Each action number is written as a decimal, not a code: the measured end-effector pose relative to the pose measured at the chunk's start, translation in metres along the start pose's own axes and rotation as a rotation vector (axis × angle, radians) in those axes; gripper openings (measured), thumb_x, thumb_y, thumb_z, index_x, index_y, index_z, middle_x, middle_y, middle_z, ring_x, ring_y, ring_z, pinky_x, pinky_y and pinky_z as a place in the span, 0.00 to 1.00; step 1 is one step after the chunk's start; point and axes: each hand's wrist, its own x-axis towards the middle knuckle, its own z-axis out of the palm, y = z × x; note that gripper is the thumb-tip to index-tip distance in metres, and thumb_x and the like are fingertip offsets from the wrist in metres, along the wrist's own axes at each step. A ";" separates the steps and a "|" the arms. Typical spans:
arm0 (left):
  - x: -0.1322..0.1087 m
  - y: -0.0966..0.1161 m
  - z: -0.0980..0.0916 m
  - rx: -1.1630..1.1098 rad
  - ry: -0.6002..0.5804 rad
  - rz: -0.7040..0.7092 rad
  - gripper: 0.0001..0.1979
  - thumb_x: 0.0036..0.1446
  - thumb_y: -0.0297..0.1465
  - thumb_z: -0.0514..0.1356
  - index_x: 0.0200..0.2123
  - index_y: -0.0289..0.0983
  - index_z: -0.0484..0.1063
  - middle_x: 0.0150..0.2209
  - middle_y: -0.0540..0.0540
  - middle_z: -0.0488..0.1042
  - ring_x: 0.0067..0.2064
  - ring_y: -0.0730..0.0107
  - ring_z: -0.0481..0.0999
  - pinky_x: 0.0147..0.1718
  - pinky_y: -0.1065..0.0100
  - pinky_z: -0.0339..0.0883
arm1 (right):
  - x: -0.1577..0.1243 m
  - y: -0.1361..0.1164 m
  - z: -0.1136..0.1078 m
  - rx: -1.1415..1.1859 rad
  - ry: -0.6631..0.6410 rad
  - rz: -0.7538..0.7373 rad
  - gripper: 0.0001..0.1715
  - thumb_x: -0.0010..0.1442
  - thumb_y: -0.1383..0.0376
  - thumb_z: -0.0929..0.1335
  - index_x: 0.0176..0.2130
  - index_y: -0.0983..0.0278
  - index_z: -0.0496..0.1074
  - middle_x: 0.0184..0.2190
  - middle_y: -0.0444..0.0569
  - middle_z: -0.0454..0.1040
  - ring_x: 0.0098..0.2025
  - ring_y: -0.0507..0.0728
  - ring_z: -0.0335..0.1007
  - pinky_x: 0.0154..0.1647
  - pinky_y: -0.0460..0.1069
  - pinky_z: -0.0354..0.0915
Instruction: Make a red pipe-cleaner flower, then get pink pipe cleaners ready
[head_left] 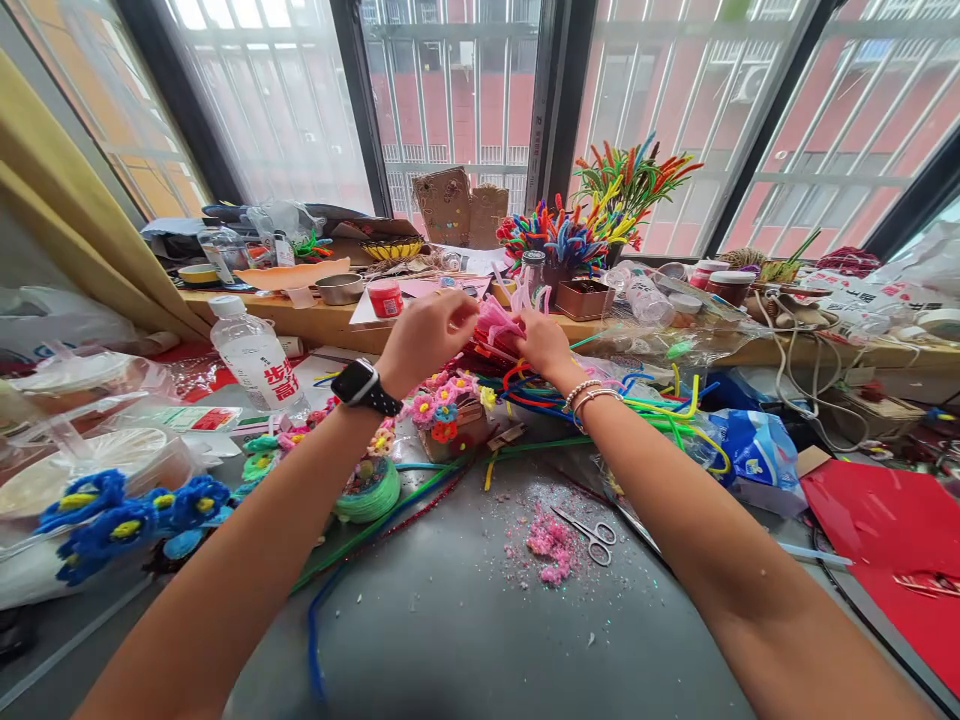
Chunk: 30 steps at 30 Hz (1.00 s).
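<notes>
Both my arms stretch forward over the grey table to a bundle of pink pipe cleaners [498, 322] near the windowsill. My right hand [546, 350], with beaded bracelets at the wrist, is closed on the right side of that bundle. On the left side my left hand [429, 335], wearing a black watch, has its fingers curled in a pinch at the bundle's edge. What it pinches, if anything, is hidden. Loose coloured pipe cleaners [660, 400] lie below and right of my right hand. Pink fluffy flowers [442, 400] stand just under my left hand.
Small scissors [592, 535] lie beside pink fuzz clippings [553, 545] on the table. A water bottle [251, 355] and blue fluffy flowers [124, 520] are at left. Bunched pipe cleaners [562, 235] and a red-labelled jar [385, 298] stand on the sill. Red sheets [885, 540] lie right.
</notes>
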 end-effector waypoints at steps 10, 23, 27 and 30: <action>-0.069 0.050 0.073 0.090 -0.777 0.338 0.10 0.47 0.24 0.54 0.32 0.38 0.73 0.32 0.45 0.75 0.34 0.65 0.74 0.30 0.70 0.64 | 0.000 -0.001 -0.005 -0.048 -0.019 0.004 0.12 0.51 0.69 0.63 0.39 0.64 0.67 0.37 0.51 0.72 0.38 0.57 0.68 0.35 0.48 0.61; 0.010 0.014 0.043 0.424 -0.154 0.359 0.14 0.53 0.24 0.48 0.42 0.33 0.67 0.43 0.38 0.70 0.46 0.57 0.64 0.43 0.57 0.56 | -0.008 -0.006 -0.006 -0.110 -0.005 0.010 0.12 0.55 0.65 0.61 0.41 0.66 0.64 0.34 0.54 0.73 0.36 0.58 0.68 0.31 0.47 0.60; 0.021 0.005 0.054 0.538 -0.242 0.381 0.13 0.54 0.22 0.46 0.36 0.31 0.70 0.37 0.36 0.72 0.41 0.58 0.67 0.36 0.60 0.59 | -0.010 -0.008 -0.008 -0.113 -0.026 -0.045 0.09 0.54 0.66 0.62 0.37 0.64 0.66 0.36 0.52 0.72 0.38 0.57 0.67 0.31 0.47 0.60; 0.026 0.005 0.054 0.549 -0.236 0.349 0.13 0.54 0.23 0.47 0.33 0.32 0.71 0.34 0.38 0.72 0.39 0.60 0.69 0.35 0.62 0.60 | -0.011 -0.008 -0.006 -0.102 -0.018 -0.054 0.10 0.54 0.67 0.61 0.39 0.65 0.65 0.37 0.52 0.71 0.39 0.57 0.66 0.33 0.47 0.60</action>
